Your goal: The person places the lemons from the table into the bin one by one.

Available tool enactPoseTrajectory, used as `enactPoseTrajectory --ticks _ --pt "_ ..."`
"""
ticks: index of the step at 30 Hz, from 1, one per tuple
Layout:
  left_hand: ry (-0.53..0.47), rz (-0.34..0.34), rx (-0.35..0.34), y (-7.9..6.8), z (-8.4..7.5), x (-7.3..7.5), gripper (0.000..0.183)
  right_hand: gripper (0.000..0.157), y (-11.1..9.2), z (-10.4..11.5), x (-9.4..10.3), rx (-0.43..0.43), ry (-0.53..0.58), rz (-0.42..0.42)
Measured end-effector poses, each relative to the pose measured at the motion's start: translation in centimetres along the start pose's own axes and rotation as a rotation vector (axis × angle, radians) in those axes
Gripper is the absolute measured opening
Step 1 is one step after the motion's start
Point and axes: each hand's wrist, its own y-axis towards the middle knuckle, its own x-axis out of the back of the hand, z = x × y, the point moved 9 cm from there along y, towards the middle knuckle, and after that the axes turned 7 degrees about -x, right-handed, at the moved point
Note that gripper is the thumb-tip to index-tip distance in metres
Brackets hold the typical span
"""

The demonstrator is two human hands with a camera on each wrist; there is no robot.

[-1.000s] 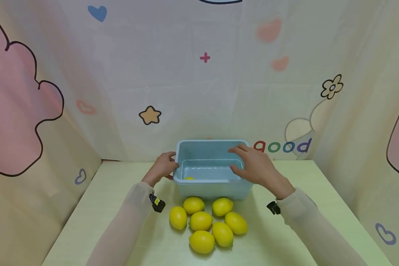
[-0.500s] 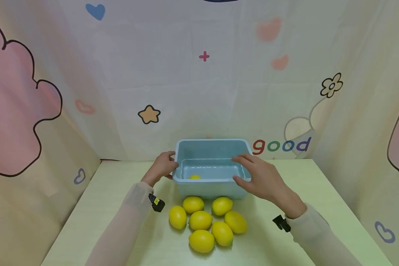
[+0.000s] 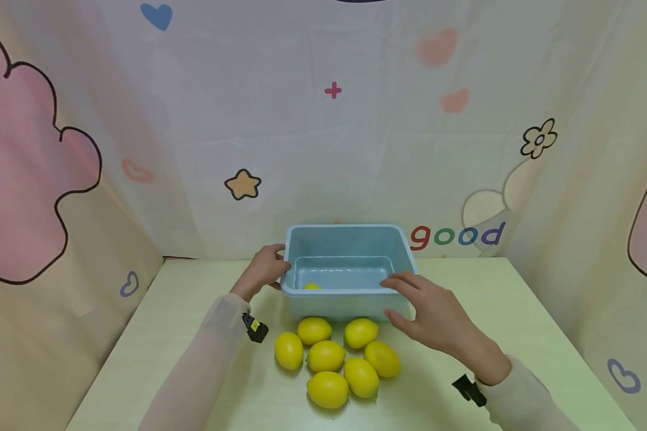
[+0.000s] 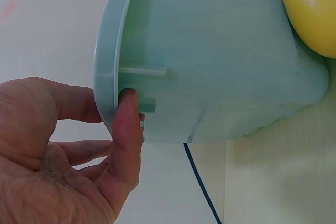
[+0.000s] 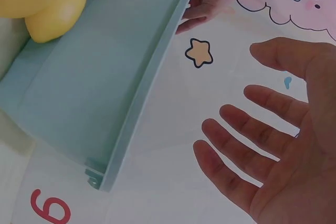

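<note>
A light blue plastic bin [image 3: 350,305] stands at the back of the table, a bit of one yellow lemon [image 3: 311,287] showing inside it above the front rim. My left hand [image 3: 261,272] grips the bin's left rim; in the left wrist view the fingers and thumb [image 4: 127,129] pinch the rim from both sides. In front of the bin's right corner hovers my right hand [image 3: 437,311], thumb and fingers spread apart with nothing between them. Several lemons lie in a loose group before the bin, among them a front lemon [image 3: 327,389] and a right lemon [image 3: 383,359].
Behind the bin hangs a pale patterned curtain [image 3: 280,120], with more curtain on both sides. The pale table [image 3: 194,335] extends left and right of the lemons. A small black device [image 3: 255,328] is strapped on the left wrist, another [image 3: 469,390] on the right.
My right hand has drawn back from over the bin, toward me and to the right. The lemon inside rolled right, then slightly back left. My left hand stays on the rim.
</note>
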Motion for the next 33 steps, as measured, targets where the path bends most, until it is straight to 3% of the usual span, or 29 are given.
enactPoseTrajectory --ticks 10,20,33 --pt "0.008 0.000 0.001 0.0 -0.2 -0.1 0.059 0.047 -1.5 -0.3 -3.3 0.011 0.005 0.171" --pt "0.006 -0.003 0.013 0.0 0.1 -0.1 0.058 0.054 -3.5 -0.8 -7.4 -0.001 0.035 0.444" --pt "0.007 -0.003 0.015 0.0 0.0 -0.2 0.057 0.056 -5.0 -1.2 -10.5 -0.002 0.061 0.562"
